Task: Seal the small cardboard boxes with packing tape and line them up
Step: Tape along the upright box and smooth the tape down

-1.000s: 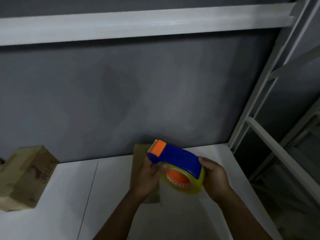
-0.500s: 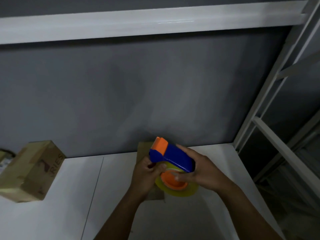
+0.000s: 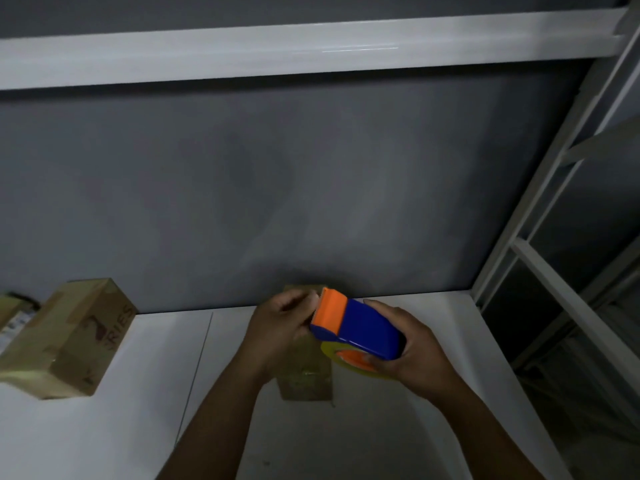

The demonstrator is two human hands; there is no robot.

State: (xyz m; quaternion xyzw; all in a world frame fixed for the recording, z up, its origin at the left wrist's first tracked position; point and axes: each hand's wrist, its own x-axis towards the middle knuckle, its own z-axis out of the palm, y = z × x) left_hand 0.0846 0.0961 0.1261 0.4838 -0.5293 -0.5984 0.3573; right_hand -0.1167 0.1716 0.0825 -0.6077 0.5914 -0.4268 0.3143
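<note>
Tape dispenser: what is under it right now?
A small cardboard box lies on the white table; its near end shows below the left hand. That hand, the tape dispenser and the right hand gripping it cover its middle, so its seam cannot be seen.

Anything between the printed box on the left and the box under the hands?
Head view: only bare white tabletop with a thin seam line separates the printed box from the centre box.

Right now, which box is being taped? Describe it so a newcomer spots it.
On the white tabletop, against the grey wall, look at the middle. The small box there is partly hidden by the left hand and the blue-and-orange tape dispenser. Unlike the left box with red lettering on its side, its visible face is plain.
</note>
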